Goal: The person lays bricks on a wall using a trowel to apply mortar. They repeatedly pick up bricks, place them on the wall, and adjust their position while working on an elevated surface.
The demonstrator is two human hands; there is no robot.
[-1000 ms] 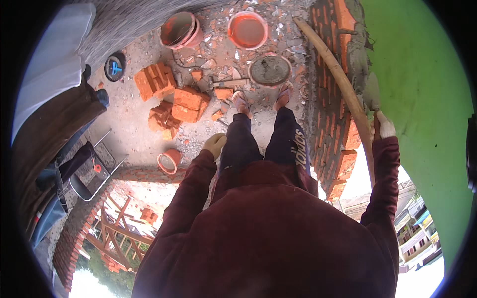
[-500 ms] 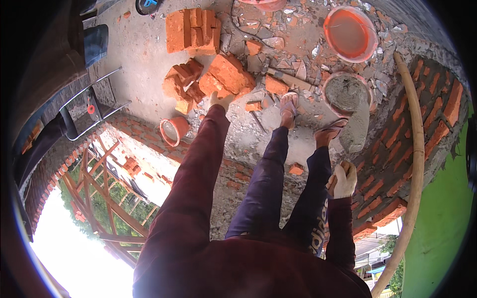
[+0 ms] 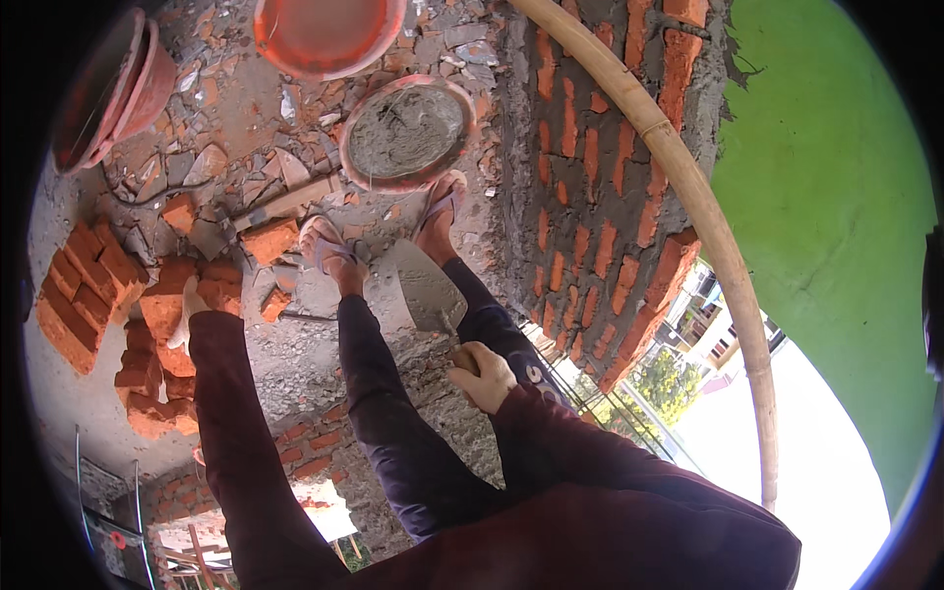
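My left hand (image 3: 185, 317) is at the broken-up stack of orange bricks (image 3: 169, 295) on the left, its thumb and fingers spanning the end of one brick; part of the grip is hidden. In front of my legs, my right hand (image 3: 489, 380) is closed round the wooden handle of a trowel (image 3: 431, 287). Grey mortar coats the trowel's pointed blade, which is directed away from me. Just beyond my feet stands a round tub of wet grey mortar (image 3: 408, 133).
Another orange tub (image 3: 329, 34) holds reddish liquid, and stacked tubs (image 3: 113, 98) stand far left. Brick rubble (image 3: 221, 108) and a hammer-like tool (image 3: 285, 202) lie on the ground. A bamboo pole (image 3: 678, 162) crosses before a mortared brick wall (image 3: 590, 206) on the right.
My view has swung right, shifting the bricks and tubs leftward. My right hand has come forward and inward with the trowel, whose handle now shows. My left hand stays at the bricks.
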